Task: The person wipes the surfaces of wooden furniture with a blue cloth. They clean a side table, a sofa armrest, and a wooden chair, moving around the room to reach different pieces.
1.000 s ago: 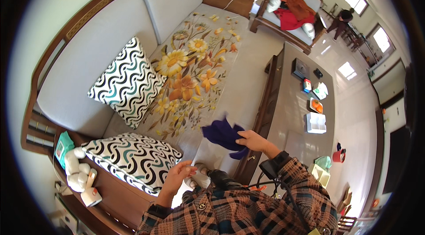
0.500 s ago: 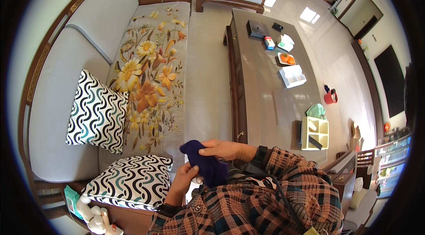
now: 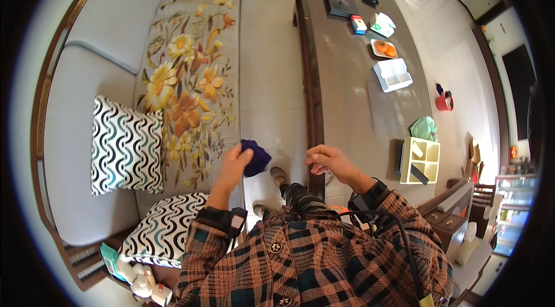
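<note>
A bunched dark purple piece of knitted-looking cloth [image 3: 256, 158] hangs from my left hand [image 3: 233, 167], its edge pinched between thumb and fingers. It is over the gap between the couch and the long table, and its exact kind is not clear from its folds. My right hand [image 3: 334, 162] is apart from it, above the table's near left edge. The fingers there are loosely bent and spread a little, with nothing visible in them. Below, my shoes [image 3: 278, 176] show on the floor.
At left is a couch with a flowered seat cover [image 3: 191, 87] and patterned cushions [image 3: 127, 145]. The long brown table [image 3: 347, 116] bears a cream divided tray [image 3: 420, 161] with a remote, a white divided box [image 3: 393, 74], and a dish of orange fruit [image 3: 383, 48]. A red bin [image 3: 444, 102] stands beyond.
My right hand has let go of the cloth and moved right. My left hand has carried the cloth forward, and it is now more bunched. The view has tilted down, showing my feet.
</note>
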`<move>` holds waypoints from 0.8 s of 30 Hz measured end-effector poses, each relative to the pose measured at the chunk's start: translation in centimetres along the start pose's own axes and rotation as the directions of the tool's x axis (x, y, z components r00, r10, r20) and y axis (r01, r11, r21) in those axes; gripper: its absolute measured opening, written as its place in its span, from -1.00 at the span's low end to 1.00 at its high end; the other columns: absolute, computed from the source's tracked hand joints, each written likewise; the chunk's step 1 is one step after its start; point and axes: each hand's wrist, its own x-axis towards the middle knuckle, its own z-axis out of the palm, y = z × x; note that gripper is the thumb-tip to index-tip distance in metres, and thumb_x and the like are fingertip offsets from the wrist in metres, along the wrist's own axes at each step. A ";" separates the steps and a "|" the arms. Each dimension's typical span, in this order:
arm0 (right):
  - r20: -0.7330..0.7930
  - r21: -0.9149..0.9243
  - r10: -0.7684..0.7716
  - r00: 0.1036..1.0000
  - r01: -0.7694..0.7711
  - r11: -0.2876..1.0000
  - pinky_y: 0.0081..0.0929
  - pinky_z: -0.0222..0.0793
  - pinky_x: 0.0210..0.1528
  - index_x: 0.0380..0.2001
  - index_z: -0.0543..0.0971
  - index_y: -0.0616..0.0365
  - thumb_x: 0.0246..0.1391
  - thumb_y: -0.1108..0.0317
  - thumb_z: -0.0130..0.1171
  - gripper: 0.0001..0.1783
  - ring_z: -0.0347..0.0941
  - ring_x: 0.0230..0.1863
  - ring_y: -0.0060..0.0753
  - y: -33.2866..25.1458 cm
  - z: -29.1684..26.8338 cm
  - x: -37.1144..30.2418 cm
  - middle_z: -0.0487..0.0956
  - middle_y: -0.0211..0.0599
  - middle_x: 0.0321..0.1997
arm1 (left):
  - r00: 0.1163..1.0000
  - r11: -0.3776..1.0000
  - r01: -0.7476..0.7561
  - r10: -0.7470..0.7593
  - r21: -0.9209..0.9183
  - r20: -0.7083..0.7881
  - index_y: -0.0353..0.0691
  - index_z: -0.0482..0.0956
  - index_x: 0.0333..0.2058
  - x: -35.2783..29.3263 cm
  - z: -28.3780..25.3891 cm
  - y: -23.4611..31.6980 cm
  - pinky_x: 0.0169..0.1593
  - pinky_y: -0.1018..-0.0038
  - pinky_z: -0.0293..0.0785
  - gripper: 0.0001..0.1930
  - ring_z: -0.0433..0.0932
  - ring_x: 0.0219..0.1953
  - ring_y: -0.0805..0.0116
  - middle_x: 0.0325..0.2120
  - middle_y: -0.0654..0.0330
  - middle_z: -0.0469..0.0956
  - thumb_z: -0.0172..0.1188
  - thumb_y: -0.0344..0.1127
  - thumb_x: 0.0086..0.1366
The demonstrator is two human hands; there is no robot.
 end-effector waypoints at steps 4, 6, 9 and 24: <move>-0.022 0.049 0.054 0.998 -0.053 0.997 -0.55 0.45 -0.17 -0.01 0.46 0.18 0.23 0.24 0.05 -0.67 0.48 -0.29 -0.56 0.7 -3.1 0.1 0.57 -0.28 -0.15 | 0.996 0.989 -0.077 0.072 -0.126 -0.049 -0.36 0.52 -0.10 1.8 -0.2 2.4 -0.12 0.55 0.41 -0.73 0.47 -0.25 0.55 -0.28 0.31 0.56 0.05 -0.29 0.35; -0.014 0.065 0.076 0.997 -0.075 0.995 -0.55 0.44 -0.19 -0.01 0.47 0.17 0.22 0.25 0.05 -0.67 0.48 -0.30 -0.54 1.1 -4.0 0.4 0.57 -0.28 -0.15 | 0.991 0.991 -0.097 0.105 0.091 -0.084 -0.36 0.52 -0.11 2.5 -0.2 3.0 -0.11 0.55 0.40 -0.74 0.47 -0.24 0.54 -0.27 0.30 0.56 0.05 -0.30 0.34; -0.029 0.091 0.111 0.993 -0.108 0.990 -0.54 0.44 -0.24 -0.06 0.49 0.15 0.21 0.25 0.05 -0.70 0.49 -0.33 -0.52 1.5 -4.9 1.0 0.59 -0.29 -0.18 | 0.992 0.985 -0.033 0.053 0.172 -0.112 -0.37 0.53 -0.12 4.0 -0.2 3.0 -0.08 0.56 0.38 -0.74 0.46 -0.24 0.54 -0.29 0.29 0.57 0.06 -0.32 0.33; -0.058 0.082 0.055 0.997 -0.050 0.995 -0.51 0.41 -0.18 0.00 0.48 0.17 0.19 0.22 0.06 -0.63 0.47 -0.28 -0.54 -4.6 -8.1 7.3 0.58 -0.35 -0.16 | 0.996 0.996 0.065 -0.061 -0.067 0.057 -0.35 0.51 -0.15 14.2 -2.6 5.9 -0.19 0.57 0.41 -0.74 0.50 -0.29 0.50 -0.32 0.25 0.56 0.08 -0.25 0.35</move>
